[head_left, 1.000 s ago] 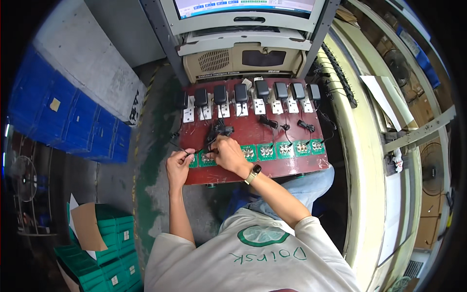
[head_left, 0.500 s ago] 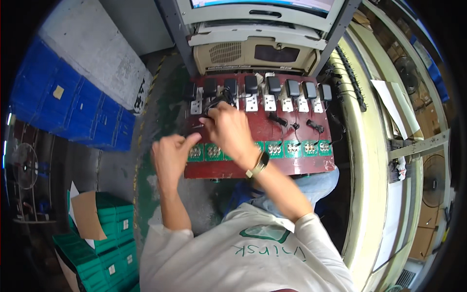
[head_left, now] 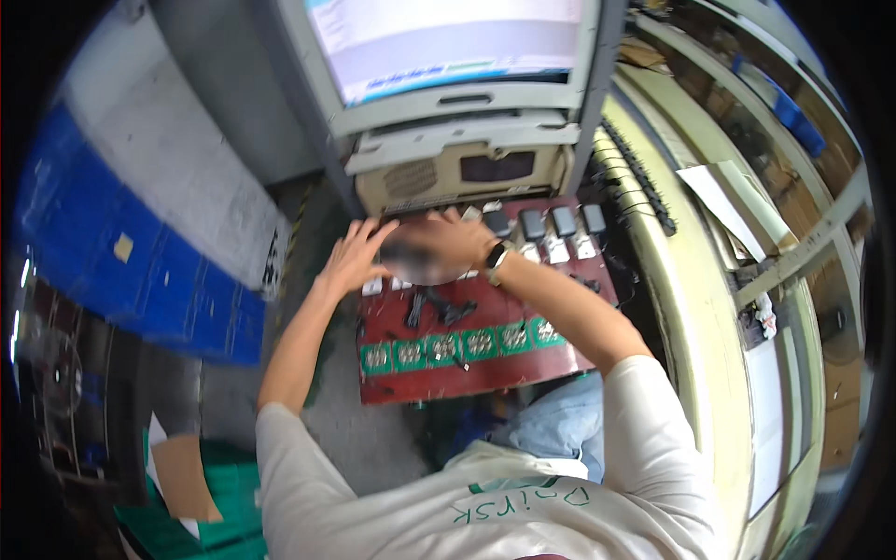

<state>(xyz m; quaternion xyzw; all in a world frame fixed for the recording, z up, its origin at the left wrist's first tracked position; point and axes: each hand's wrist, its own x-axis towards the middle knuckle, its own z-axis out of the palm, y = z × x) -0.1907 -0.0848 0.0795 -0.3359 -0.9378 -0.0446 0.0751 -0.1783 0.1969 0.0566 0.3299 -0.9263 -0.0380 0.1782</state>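
head cam | fisheye | looks steeply down | red board (head_left: 485, 345) near

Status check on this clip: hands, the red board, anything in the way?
Left hand and right hand both at the far edge of the red board, grip unclear through blur. Black adapters seated beside the right hand. Loose black cables lie mid-board.

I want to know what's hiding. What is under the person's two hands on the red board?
Both hands, left hand and right hand, rest at the far edge of the red board. Beside them stand dark adapters on white sockets. Whatever lies under the palms is covered and blurred.
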